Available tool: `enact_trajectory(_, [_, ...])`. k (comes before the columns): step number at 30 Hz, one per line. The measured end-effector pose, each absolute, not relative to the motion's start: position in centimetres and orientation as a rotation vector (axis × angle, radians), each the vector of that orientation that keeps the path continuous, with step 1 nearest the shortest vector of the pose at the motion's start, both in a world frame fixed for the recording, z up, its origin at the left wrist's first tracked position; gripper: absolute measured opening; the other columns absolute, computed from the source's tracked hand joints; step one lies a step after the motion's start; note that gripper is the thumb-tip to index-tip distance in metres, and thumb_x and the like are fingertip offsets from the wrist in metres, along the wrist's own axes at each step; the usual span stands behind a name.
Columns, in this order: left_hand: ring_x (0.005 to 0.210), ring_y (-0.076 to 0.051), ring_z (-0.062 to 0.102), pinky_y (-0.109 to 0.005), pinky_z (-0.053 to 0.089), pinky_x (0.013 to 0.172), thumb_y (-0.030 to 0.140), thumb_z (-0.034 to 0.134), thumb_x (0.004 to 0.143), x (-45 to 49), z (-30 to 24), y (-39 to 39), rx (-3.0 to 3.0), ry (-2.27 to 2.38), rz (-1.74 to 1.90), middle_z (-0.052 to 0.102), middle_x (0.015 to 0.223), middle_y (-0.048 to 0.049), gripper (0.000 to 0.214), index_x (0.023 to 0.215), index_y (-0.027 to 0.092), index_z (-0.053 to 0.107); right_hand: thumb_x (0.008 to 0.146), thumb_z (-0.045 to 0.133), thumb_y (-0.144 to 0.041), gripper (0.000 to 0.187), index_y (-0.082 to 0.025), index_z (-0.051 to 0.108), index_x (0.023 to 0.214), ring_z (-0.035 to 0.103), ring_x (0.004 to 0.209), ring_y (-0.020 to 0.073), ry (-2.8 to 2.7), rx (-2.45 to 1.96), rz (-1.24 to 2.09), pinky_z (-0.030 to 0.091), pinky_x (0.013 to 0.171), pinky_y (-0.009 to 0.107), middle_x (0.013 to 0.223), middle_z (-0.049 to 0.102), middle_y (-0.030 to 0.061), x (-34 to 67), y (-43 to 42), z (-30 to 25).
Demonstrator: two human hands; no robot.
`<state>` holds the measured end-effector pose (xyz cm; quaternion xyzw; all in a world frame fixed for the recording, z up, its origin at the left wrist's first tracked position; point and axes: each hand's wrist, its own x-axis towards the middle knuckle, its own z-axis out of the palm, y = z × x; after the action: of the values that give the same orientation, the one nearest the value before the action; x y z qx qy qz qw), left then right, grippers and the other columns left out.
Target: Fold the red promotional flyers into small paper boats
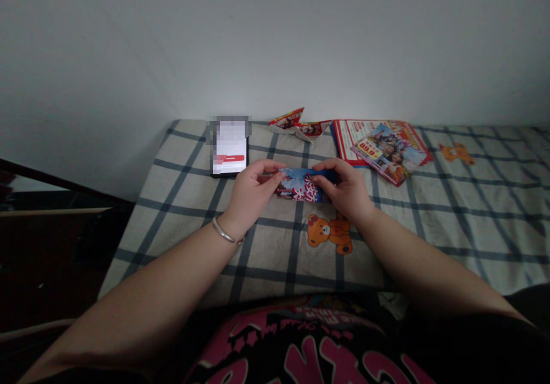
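Note:
A blue printed leaflet (pixel 296 184), narrow as if folded, is held level above the checked cloth. My left hand (pixel 256 192) pinches its left end between thumb and fingers, and a silver bangle sits on that wrist. At the other end my right hand (pixel 346 189) grips the leaflet, thumb on top near its printed white characters. Whether the paper has more than one layer I cannot tell. Just beyond my left hand lies a phone (pixel 230 146) with a lit screen. Behind the leaflet, a folded red paper piece (pixel 301 127) stands up in peaks.
Flat leaflets (pixel 348 143) lie in a pile at the back right, with a colourful leaflet (pixel 391 155) askew on top. The checked cloth (pixel 266 241) bears printed bears and meets a pale wall (pixel 275 40) behind. Its left edge drops off to a dark floor.

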<state>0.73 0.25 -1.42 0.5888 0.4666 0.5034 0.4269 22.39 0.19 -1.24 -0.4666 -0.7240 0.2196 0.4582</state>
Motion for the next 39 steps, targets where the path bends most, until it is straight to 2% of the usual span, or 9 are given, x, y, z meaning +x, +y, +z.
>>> enact_trajectory(7, [0.07,-0.013,0.067,-0.023,0.057,0.059,0.023,0.065,0.086,0.9,-1.8,0.6,1.333,1.228,1.373,0.072,0.085,-0.0005,0.009,0.095,0.02,0.066,0.088,0.067,-0.036,0.021,-0.022,0.07,0.103,0.064,0.068,0.0131,-1.702,-1.174,0.739,0.053,0.058,0.028,0.089,0.073,0.0029,22.3,0.3,-2.0])
enact_trajectory(13, [0.068,-0.012,0.065,-0.022,0.055,0.056,0.025,0.063,0.089,0.8,-1.6,0.5,1.445,1.255,1.356,0.071,0.085,-0.0001,0.009,0.096,0.02,0.065,0.085,0.069,-0.038,0.017,-0.021,0.068,0.089,0.062,0.062,0.0128,-1.687,-1.241,0.676,0.05,0.055,0.027,0.075,0.07,0.0006,22.4,0.4,-1.9])
enact_trajectory(17, [0.07,-0.013,0.065,-0.025,0.056,0.064,0.026,0.064,0.089,0.8,-1.1,-0.1,1.584,1.23,1.356,0.071,0.085,-0.0007,0.01,0.096,0.02,0.068,0.086,0.069,-0.032,0.01,-0.022,0.068,0.083,0.065,0.07,0.0151,-1.877,-1.224,0.408,0.052,0.063,0.03,0.078,0.072,0.0015,22.3,0.1,-1.0])
enact_trajectory(20, [0.078,-0.013,0.067,-0.026,0.057,0.072,0.024,0.062,0.09,0.9,-0.8,-0.6,1.728,1.2,1.35,0.072,0.09,-0.0015,0.01,0.096,0.02,0.07,0.089,0.067,-0.029,0.007,-0.023,0.07,0.089,0.068,0.077,0.0171,-1.962,-1.132,0.33,0.054,0.07,0.032,0.083,0.074,0.0021,21.8,-0.4,-0.2])
enact_trajectory(24, [0.082,-0.014,0.069,-0.027,0.058,0.078,0.024,0.064,0.091,1.2,-0.6,-1.2,1.827,1.148,1.359,0.073,0.092,-0.0017,0.008,0.096,0.021,0.07,0.092,0.063,-0.027,0.011,-0.025,0.073,0.097,0.07,0.082,0.0191,-1.993,-1.105,0.28,0.054,0.073,0.034,0.088,0.075,0.0031,21.0,-1.0,0.4])
enact_trajectory(28, [0.085,-0.015,0.071,-0.029,0.058,0.079,0.023,0.069,0.088,1.2,-0.1,-1.6,1.859,1.128,1.381,0.074,0.093,-0.0026,0.008,0.095,0.02,0.065,0.092,0.063,-0.025,0.01,-0.024,0.073,0.091,0.069,0.078,0.0178,-1.962,-1.085,0.297,0.054,0.07,0.032,0.084,0.075,0.0025,20.8,-1.3,0.7])
enact_trajectory(33, [0.093,-0.014,0.069,-0.03,0.055,0.088,0.017,0.063,0.092,0.8,0.3,-1.4,2.211,1.026,1.398,0.073,0.097,-0.0019,0.004,0.094,0.02,0.063,0.091,0.063,-0.025,0.01,-0.023,0.072,0.088,0.07,0.078,0.0173,-1.914,-1.065,0.355,0.055,0.073,0.033,0.084,0.076,0.0025,21.2,-1.2,0.8])
enact_trajectory(39, [0.1,-0.017,0.066,-0.036,0.054,0.09,0.017,0.066,0.09,0.3,-0.1,-0.4,2.352,1.034,1.438,0.07,0.102,-0.0024,0.008,0.095,0.02,0.061,0.09,0.064,-0.023,0.007,-0.024,0.069,0.087,0.071,0.091,0.0188,-1.736,-1.011,0.421,0.056,0.084,0.036,0.095,0.077,0.0028,21.7,-0.8,0.8])
